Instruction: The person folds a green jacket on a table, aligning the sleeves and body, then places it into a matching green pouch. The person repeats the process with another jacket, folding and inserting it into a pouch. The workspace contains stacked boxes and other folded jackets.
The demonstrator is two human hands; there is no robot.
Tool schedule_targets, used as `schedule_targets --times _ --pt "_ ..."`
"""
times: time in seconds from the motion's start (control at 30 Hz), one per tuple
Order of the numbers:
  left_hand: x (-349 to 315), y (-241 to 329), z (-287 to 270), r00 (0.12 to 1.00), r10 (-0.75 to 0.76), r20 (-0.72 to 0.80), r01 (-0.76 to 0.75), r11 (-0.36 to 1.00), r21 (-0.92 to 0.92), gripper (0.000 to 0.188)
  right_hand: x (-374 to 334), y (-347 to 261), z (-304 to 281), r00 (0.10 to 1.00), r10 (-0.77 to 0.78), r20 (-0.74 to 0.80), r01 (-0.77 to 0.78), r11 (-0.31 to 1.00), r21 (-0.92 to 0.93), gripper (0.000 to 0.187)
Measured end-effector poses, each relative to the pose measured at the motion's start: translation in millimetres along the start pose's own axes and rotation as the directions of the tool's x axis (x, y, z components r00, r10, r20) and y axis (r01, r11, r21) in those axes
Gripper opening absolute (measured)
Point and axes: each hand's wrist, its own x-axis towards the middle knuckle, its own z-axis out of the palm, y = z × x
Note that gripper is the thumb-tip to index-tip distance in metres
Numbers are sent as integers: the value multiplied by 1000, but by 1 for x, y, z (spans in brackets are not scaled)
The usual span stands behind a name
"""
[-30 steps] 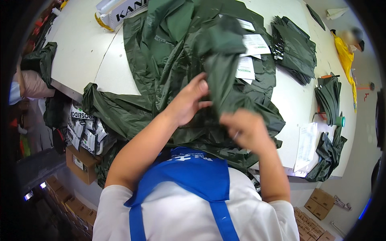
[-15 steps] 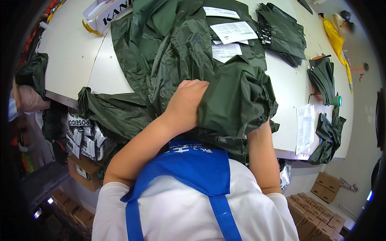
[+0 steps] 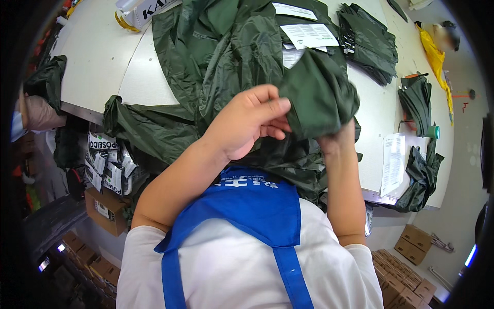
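A dark green garment of thin shiny fabric, looking like a rain jacket, is spread over the near part of the table. One gathered piece of green fabric is raised above it, covering the fingers of my right hand; only the wrist and the heel of the hand show. My left hand is beside the left edge of this piece, thumb and fingers apart, with nothing seen between them. A long green sleeve stretches left to the table edge. Printed white sheets lie on green fabric beyond my hands.
Folded green garments are stacked at the far right, with more folded green pieces farther right. A printed sheet lies by the right table edge. At the far left is a white box. Below the left edge stands an open carton.
My left hand has come off the raised green fabric and its fingers have spread. The piece over my right hand has moved up slightly and looks more bunched, blurred by motion.
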Motion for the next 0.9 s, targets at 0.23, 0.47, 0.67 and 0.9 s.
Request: schedule_targets --times 0.23,0.47,0.67,0.9 --pt "-2 5 8 995 74 -66 -87 973 -214 7 -69 -23 8 616 -674 408 770 406 -492 11" --pt "-3 -1 27 984 157 -83 -158 987 -3 10 -67 -6 35 523 -567 637 755 -40 -655 25" --pt "-5 -4 28 972 211 -103 -205 977 66 10 -59 -1 34 390 -598 700 806 -147 -574 15" --pt "-5 1 31 991 74 -111 -90 984 -151 14 -67 3 37 806 -458 375 586 707 -396 9"
